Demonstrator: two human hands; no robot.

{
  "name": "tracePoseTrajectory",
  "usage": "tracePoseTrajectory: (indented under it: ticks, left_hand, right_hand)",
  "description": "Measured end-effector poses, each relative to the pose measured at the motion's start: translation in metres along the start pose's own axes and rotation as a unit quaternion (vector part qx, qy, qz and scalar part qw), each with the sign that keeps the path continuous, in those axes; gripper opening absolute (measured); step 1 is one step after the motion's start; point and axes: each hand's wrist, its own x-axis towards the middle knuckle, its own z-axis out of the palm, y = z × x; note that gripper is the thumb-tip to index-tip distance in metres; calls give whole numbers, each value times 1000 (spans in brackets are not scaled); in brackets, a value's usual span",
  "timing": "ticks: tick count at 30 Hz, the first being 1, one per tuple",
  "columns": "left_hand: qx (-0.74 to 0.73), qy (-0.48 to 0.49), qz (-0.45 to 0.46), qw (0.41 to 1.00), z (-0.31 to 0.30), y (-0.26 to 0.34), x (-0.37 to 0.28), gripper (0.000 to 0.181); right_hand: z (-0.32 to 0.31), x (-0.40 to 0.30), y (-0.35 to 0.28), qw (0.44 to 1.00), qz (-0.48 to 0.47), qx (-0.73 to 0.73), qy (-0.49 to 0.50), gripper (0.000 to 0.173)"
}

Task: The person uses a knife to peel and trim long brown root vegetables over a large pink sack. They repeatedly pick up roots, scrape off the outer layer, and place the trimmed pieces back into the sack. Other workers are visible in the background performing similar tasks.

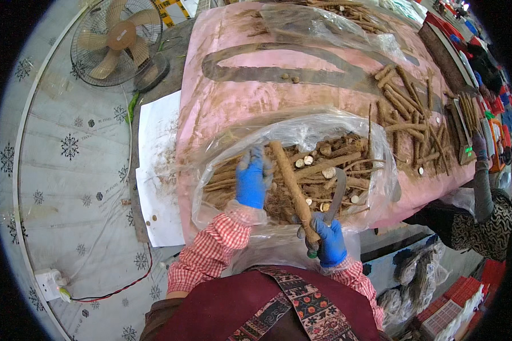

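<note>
My right hand [332, 244], in a blue glove, grips the lower end of a long brown yam root [293, 187]. The same hand holds a knife [338, 194] whose curved blade points up and away from me. My left hand [252, 181], also blue-gloved, is blurred beside the root's upper end; whether its fingers pinch anything is unclear. Beneath both hands lies an open clear plastic bag [382, 145] filled with similar roots [226, 181], several showing white cut ends. Fine rootlets are matted between my hands.
More roots [403, 96] are piled at right on the pink, soil-smeared table cover [247, 102]. A digital scale [467, 153] holding roots stands beyond, with a co-worker's gloved hand [478, 143] beside it. White sheets [160, 204] line the left edge; a fan [121, 38] stands far left.
</note>
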Motion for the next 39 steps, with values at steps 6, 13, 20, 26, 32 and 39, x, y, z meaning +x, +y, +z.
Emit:
tracePoseTrajectory:
  ticks: [6,13,20,26,32,39]
  left_hand:
    - [119,-111,114,980,-1,-23,-43,22]
    - [457,-227,298,807,7,-40,-67,20]
    - [468,-49,142,871,-7,-22,7,25]
    - [659,-208,255,677,29,-75,27,27]
    - [608,-291,5,739,37,-76,32,31]
    - [17,-333,-425,842,-30,-33,18,45]
  right_hand:
    - [8,6,2,993,-51,-1,102,31]
    - [11,5,-3,984,-97,-75,132,27]
    - [-39,4,-42,953,-104,42,280,34]
    - [-139,32,-107,892,-184,24,411,39]
    - [-172,58,-164,810,-353,-147,444,27]
    - [-81,54,-93,954,-134,-151,222,27]
